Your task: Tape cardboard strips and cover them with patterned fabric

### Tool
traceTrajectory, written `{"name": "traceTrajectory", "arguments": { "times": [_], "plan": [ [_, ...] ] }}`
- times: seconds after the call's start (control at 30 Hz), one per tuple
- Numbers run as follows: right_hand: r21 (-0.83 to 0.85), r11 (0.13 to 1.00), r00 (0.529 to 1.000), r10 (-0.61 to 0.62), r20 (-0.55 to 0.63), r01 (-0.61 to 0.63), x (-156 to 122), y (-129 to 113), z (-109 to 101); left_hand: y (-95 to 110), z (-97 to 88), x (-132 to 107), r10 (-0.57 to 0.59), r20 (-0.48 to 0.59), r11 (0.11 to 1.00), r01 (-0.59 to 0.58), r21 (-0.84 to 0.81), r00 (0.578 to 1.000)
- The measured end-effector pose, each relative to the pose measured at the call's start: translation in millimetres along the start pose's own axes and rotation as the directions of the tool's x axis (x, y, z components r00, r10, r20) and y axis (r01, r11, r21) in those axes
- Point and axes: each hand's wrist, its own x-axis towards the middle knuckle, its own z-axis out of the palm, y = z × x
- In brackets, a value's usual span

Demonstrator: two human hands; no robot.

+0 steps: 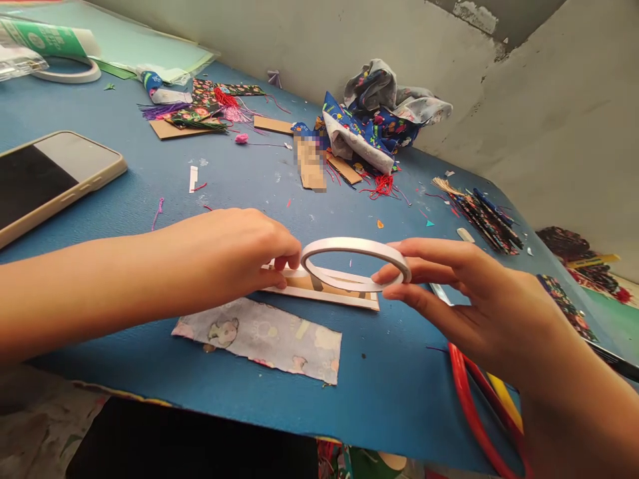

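My right hand [469, 293] holds a thin roll of white tape [349, 245] between thumb and fingers, above the table. Below and behind the roll lies a brown cardboard strip [344, 293] with white tape along its long edges. At the left end of that strip is my left hand [244, 249], its fingers curled and thumb against the cardboard; whether it also pinches the tape's end is hidden. Nearer to me, a patterned cloth strip [269, 342] lies pale side up on the table.
A phone [64, 173] lies at left. Crumpled blue cloth [379, 120], cardboard pieces and tassels sit toward the wall. Red-handled scissors [464, 399] are under my right wrist. Another tape roll [74, 74] is at far left, and dark patterned strips [486, 219] are stacked at right.
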Motion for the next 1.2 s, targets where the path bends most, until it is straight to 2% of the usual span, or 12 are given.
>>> {"name": "traceTrajectory", "arguments": {
  "times": [0.2,0.33,0.6,0.73,0.83,1.0,1.2],
  "plan": [
    [-0.011,1.0,1.0,-0.018,-0.023,0.018,-1,2,3,2,-4.3,2,-0.028,0.061,0.998,0.031,-0.046,0.998],
    [0.022,1.0,1.0,0.003,-0.007,-0.003,-2,2,4,0,-4.0,3,0.02,0.032,0.995,-0.016,-0.101,0.999],
    [0.068,0.997,1.0,0.027,0.008,-0.027,-3,2,6,-9,-3.7,7,0.013,-0.049,0.993,-0.019,-0.12,0.999],
    [0.07,0.997,0.999,0.037,-0.007,-0.037,-3,1,6,-9,-4.7,7,-0.026,-0.016,0.993,0.024,-0.115,1.0],
    [0.106,0.993,0.998,0.06,-0.002,-0.06,-3,1,6,-9,-4.8,5,-0.003,0.022,0.996,0.005,-0.094,1.0],
    [0.203,0.976,0.997,0.08,0.004,-0.08,-5,3,5,-6,-2.6,4,0.006,-0.009,0.999,-0.007,-0.04,1.0],
    [0.103,0.993,0.998,0.054,-0.01,-0.053,-2,-1,3,-2,-2.0,3,-0.013,0.059,0.999,0.015,-0.03,0.998]
  ]
}}
